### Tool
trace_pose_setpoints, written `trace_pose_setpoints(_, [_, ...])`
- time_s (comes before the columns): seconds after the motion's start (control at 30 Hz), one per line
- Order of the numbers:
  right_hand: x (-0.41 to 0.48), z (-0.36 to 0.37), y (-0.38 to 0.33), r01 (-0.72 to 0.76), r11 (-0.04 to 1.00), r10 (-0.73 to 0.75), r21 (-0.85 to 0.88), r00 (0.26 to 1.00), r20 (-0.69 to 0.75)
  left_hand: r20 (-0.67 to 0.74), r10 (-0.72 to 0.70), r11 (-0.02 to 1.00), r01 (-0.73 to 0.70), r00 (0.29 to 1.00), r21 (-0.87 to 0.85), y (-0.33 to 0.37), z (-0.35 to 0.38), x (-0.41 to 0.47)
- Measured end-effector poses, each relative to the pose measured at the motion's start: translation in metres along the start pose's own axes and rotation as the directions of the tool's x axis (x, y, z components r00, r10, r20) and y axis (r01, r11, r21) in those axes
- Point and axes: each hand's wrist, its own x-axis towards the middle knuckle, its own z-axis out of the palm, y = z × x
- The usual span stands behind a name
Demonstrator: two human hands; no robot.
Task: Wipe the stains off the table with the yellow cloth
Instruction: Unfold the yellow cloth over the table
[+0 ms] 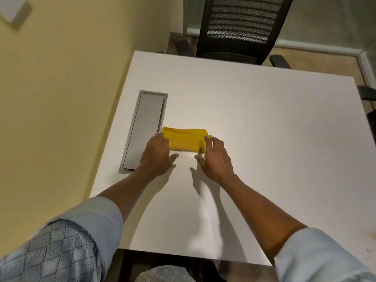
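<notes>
A pale yellow wall (61, 98) is filling the left side of the scene; beside it a white tabletop (264, 129) is stretching away toward the far edge. Set into the tabletop near its left edge, a long grey cable cover (146, 127) is lying flush, running near to far. Just right of its near end, the left hand (157, 154) is resting palm down, reaching out from a rolled light blue sleeve (97, 216); its fingers (160, 137) are lying flat and unclenched, touching the left end of the yellow cloth (186, 142), and whether they are pinching the fabric is not clear. The cloth is lying folded into a small rectangle on the tabletop, roughly mid-way between the near and far edges, just right of the cable cover and between the two hands. At its right end the right hand (215, 159) is coming in from another light blue sleeve (317, 257); its fingers (209, 142) are curling lightly over the cloth's right edge, spread rather than clenched, with the thumb pointing left over bare tabletop. Shadows of both forearms are falling on the tabletop nearer the person. At the far side, a black mesh-backed chair (242, 27) is standing against the tabletop's far edge.
</notes>
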Motion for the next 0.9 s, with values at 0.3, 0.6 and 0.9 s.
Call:
trace_pose_setpoints(0.3, [0.058,0.037,-0.002,-0.155,0.977,0.153,0.144,0.988,0.031,0.129,-0.115,0.963,0.142,0.985,-0.230,-0.013,0.009,0.059])
trace_pose_setpoints(0.6, [0.085,0.048,0.005,-0.428,0.803,0.449,0.415,0.892,0.051,0.127,-0.367,0.791,0.381,0.922,-0.478,-0.019,0.023,0.088])
trace_pose_setpoints(0.9, [0.042,0.040,0.019,-0.372,0.777,0.448,0.509,0.893,-0.032,-0.042,-0.404,0.716,0.287,0.914,-0.637,-0.012,0.031,0.050])
